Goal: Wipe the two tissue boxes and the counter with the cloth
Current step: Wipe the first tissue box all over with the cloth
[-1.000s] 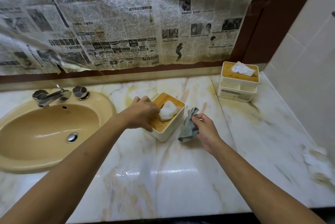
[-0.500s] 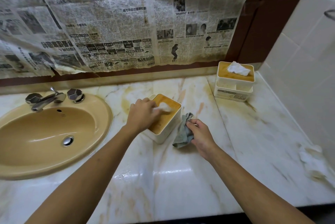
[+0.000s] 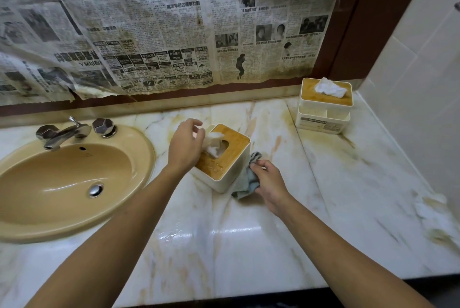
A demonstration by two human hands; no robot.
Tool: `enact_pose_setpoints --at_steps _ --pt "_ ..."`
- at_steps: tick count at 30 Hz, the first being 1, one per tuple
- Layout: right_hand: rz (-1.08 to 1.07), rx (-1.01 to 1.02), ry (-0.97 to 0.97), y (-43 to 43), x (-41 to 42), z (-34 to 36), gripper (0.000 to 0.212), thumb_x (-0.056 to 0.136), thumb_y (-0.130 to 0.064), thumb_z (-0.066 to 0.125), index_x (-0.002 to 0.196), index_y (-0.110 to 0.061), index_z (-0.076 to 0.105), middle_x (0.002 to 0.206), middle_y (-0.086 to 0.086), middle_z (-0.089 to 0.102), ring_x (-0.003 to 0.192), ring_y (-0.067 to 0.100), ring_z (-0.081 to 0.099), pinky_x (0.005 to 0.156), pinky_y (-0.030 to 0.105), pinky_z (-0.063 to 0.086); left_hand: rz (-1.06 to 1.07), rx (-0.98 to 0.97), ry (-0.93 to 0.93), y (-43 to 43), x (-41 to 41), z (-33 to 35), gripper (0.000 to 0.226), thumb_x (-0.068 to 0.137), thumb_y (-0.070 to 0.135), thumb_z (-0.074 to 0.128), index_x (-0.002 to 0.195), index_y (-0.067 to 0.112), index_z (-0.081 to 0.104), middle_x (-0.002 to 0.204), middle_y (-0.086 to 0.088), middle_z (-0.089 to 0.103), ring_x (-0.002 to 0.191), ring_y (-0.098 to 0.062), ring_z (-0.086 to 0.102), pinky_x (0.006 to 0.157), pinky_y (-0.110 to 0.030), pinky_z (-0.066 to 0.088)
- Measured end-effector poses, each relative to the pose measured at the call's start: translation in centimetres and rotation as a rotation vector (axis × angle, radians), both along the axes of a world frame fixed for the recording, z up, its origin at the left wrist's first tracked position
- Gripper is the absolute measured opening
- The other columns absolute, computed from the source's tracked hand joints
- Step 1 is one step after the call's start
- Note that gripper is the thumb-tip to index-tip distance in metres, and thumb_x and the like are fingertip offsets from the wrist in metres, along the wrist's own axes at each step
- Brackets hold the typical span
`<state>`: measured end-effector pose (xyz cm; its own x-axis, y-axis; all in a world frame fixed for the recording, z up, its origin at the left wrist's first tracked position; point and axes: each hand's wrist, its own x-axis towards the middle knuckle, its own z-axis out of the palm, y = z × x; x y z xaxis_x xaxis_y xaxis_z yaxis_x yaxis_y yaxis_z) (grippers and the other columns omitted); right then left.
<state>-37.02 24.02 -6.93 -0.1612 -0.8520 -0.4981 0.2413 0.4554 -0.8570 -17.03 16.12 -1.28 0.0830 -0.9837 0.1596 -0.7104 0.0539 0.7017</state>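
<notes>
On the marble worktop (image 3: 249, 245), just right of the sink (image 3: 62, 183), stands the near tissue box (image 3: 231, 158) – white, with a wooden lid that looks stained and wet toward its near corner. It sits turned at an angle to the worktop's edge. The left hand (image 3: 185, 148) is over the box's left side, its fingers (image 3: 195, 125) curled down and pinching the white tissue (image 3: 212, 144) that sticks up from the slot in the lid. The right hand (image 3: 270, 183) is at the box's right side, its fingers bunched tight round a grey-green cloth (image 3: 245, 179); the cloth is pressed against the box's right wall and its lower end touches the worktop.

The far tissue box (image 3: 323, 108) stands well apart in the back right corner, near the tiled wall (image 3: 423, 58), with a tissue poking from its own wooden lid and an open compartment on its front. Yellow-brown stains run across the marble between the two boxes. A crumpled white tissue wad (image 3: 433, 213) lies near the right edge. Behind the sink is a metal tap (image 3: 64, 132), and old newspaper (image 3: 161, 21) covers the surface above the worktop – torn along its lower edge.
</notes>
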Motion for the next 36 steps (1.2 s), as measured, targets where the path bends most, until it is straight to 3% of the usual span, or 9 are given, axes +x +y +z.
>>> enact_pose_setpoints --at_steps 3,6,9,13,19,25,27,32,36 --pt "-0.020 0.005 -0.111 -0.1 0.8 0.0 0.012 0.100 -0.022 0.056 0.109 -0.014 0.059 0.114 0.012 0.067 0.103 0.023 0.067 0.088 0.044 0.058 -0.375 -0.305 -0.281 1.4 -0.7 0.3 0.009 0.093 0.029 0.057 0.102 0.028 0.059 0.096 0.009 0.057 0.082 -0.010 0.053 0.066 -0.024 0.043" --pt "-0.029 0.017 -0.158 0.0 1.6 -0.2 0.012 0.101 -0.023 0.056 0.111 -0.018 0.058 0.114 0.009 0.067 0.107 0.024 0.066 0.092 0.047 0.058 -0.592 -0.310 -0.582 2.1 -1.1 -0.3 0.012 0.094 0.034 0.059 0.100 0.027 0.066 0.100 0.009 0.063 0.082 -0.017 0.062 0.057 -0.028 0.045" --pt "-0.017 0.012 -0.181 0.4 2.9 -0.5 0.008 0.100 -0.021 0.057 0.108 -0.018 0.058 0.114 0.010 0.066 0.108 0.027 0.066 0.093 0.052 0.056 -0.442 -0.080 -0.575 1.6 -1.2 -0.5 0.021 0.094 0.044 0.058 0.112 0.036 0.065 0.108 0.015 0.065 0.093 -0.014 0.063 0.064 -0.030 0.049" --pt "-0.012 -0.013 -0.125 1.1 4.5 -1.2 0.002 0.099 -0.018 0.059 0.101 -0.019 0.058 0.110 0.009 0.066 0.109 0.028 0.064 0.095 0.053 0.055 -0.429 0.170 -0.585 0.4 -1.1 -0.5 0.018 0.091 0.043 0.061 0.108 0.040 0.067 0.102 0.008 0.069 0.097 -0.019 0.063 0.069 -0.031 0.046" --pt "-0.071 -0.054 0.007 -0.9 4.8 -1.4 0.006 0.098 -0.017 0.057 0.102 -0.021 0.055 0.107 0.004 0.067 0.103 0.022 0.065 0.092 0.040 0.056 -0.439 0.228 -0.576 -0.2 -0.7 -0.5 0.012 0.089 0.041 0.063 0.099 0.042 0.071 0.090 0.005 0.067 0.090 -0.020 0.060 0.066 -0.031 0.043" --pt "-0.169 -0.020 -0.002 -4.6 2.3 -0.8 0.019 0.101 -0.013 0.050 0.119 -0.016 0.049 0.118 0.009 0.063 0.106 0.027 0.063 0.097 0.050 0.053 -0.423 0.251 -0.544 -0.3 -0.8 -0.4 0.007 0.086 0.040 0.066 0.088 0.038 0.072 0.084 0.008 0.065 0.087 -0.017 0.059 0.061 -0.030 0.040" --pt "-0.180 -0.021 0.005 -3.4 3.4 -1.0 0.013 0.099 -0.012 0.052 0.112 -0.016 0.049 0.111 0.007 0.062 0.104 0.026 0.061 0.096 0.047 0.052 -0.423 0.256 -0.542 -0.3 -0.9 -0.3 0.005 0.085 0.039 0.068 0.084 0.036 0.072 0.083 0.008 0.066 0.088 -0.017 0.059 0.061 -0.030 0.040" --pt "-0.007 -0.048 -0.020 1.4 6.9 -2.1 0.015 0.098 -0.016 0.056 0.107 -0.028 0.053 0.110 -0.002 0.065 0.104 0.018 0.063 0.093 0.040 0.055 -0.418 0.281 -0.526 -0.3 -0.7 -0.4 0.006 0.086 0.040 0.068 0.089 0.042 0.071 0.091 0.010 0.069 0.092 -0.017 0.061 0.068 -0.034 0.048" --pt "-0.083 -0.110 0.101 -1.4 4.7 -1.0 0.012 0.100 -0.016 0.053 0.111 -0.022 0.050 0.111 0.002 0.064 0.104 0.023 0.063 0.089 0.038 0.056 -0.373 0.278 -0.444 0.3 -0.4 -0.8 0.018 0.086 0.040 0.069 0.102 0.047 0.072 0.101 0.013 0.071 0.099 -0.014 0.061 0.078 -0.038 0.052"
